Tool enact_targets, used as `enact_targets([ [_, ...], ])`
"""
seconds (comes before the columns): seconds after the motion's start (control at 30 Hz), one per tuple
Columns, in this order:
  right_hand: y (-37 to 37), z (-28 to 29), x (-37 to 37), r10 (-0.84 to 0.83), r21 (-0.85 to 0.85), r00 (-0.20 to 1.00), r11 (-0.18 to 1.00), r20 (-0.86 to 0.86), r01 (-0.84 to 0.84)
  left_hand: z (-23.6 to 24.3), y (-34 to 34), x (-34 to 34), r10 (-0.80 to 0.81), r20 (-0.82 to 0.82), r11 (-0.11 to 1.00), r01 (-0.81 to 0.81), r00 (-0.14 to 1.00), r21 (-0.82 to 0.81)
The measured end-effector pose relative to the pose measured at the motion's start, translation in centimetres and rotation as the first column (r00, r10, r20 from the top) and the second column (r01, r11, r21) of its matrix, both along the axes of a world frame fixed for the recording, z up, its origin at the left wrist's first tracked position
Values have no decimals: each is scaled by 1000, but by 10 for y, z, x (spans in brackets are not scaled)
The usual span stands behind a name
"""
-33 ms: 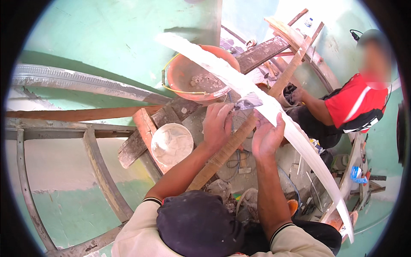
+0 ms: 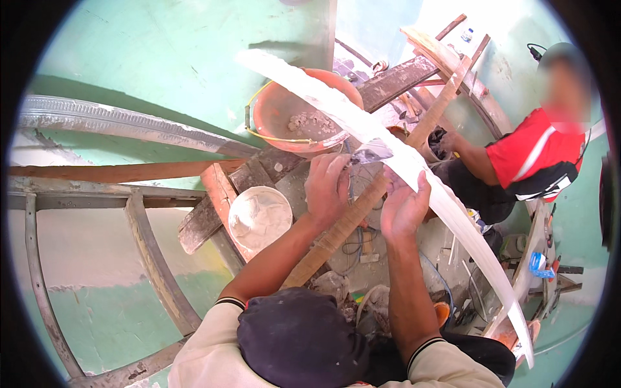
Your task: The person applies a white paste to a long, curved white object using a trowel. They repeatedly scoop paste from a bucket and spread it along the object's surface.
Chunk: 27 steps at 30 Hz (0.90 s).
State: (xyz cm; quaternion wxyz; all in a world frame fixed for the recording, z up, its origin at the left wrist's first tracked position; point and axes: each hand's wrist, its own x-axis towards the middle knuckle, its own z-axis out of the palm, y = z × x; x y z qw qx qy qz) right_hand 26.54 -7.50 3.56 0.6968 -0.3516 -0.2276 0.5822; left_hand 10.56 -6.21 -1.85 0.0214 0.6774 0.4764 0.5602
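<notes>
My left hand (image 2: 326,194) grips a metal putty knife (image 2: 372,151), its blade against a long white curved strip (image 2: 471,239) that runs diagonally across the view. My right hand (image 2: 404,213) holds the strip from below at its middle, just right of the blade, thumb along its edge. A brown wooden batten (image 2: 356,210) passes diagonally beneath both. Behind the strip sits an orange bucket (image 2: 272,110) with a yellow handle and dried residue inside. A round white tub (image 2: 259,216) of pale paste lies left of my left hand.
A co-worker (image 2: 530,155) in a red and black shirt sits at right, a hand in a container (image 2: 430,150). Curved metal framing (image 2: 136,233) leans at left beside wooden planks (image 2: 207,229). Tools, cables and debris (image 2: 362,252) lie below; a blue object (image 2: 540,264) is at far right.
My left hand and the putty knife have shifted very slightly up and to the left along the strip. Little else differs.
</notes>
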Motion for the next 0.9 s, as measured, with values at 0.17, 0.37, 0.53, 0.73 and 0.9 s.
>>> enact_targets([
  [0.17,0,-2,4,-7,21,1000,1000,8,6,-9,17,-18,212,76,977,-211,974,-22],
  [0.37,0,3,-1,-32,13,999,999,9,32,-21,22,-45,339,281,936,-291,898,-198],
  [0.53,2,-9,7,3,36,1000,999,27,-4,5,26,-33,207,289,975,-172,934,-141],
  [0.73,3,-3,2,-13,46,1000,999,15,12,-5,28,-32,204,80,969,-190,976,-155],
  [0.9,6,-1,8,-28,40,999,999,34,27,-19,-8,-24,127,92,964,-101,988,-245],
])
